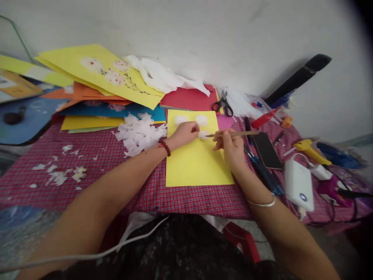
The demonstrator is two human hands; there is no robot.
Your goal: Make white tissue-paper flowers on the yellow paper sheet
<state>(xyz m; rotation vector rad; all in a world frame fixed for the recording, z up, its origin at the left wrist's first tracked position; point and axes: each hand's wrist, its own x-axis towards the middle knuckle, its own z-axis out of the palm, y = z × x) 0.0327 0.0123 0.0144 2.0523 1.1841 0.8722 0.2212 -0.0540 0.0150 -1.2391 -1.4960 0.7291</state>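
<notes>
A yellow sheet of paper [196,159] lies on the red checked tablecloth [96,163] in front of me. Two white tissue tufts [202,119] sit near its top edge. My left hand [185,132] is closed in a pinch on a third small white tissue tuft [203,135], pressing it onto the sheet. My right hand [230,146] grips a thin brown stick [236,133], whose tip points left at that tuft. A red bead bracelet is on my left wrist, a silver bangle on my right.
A heap of torn white tissue [138,132] lies left of the sheet. Stacked coloured sheets [99,77] sit at the back left. Scissors [223,104], a dark phone [266,149], a white power bank [298,184], pens and a yellow glue gun [309,149] crowd the right.
</notes>
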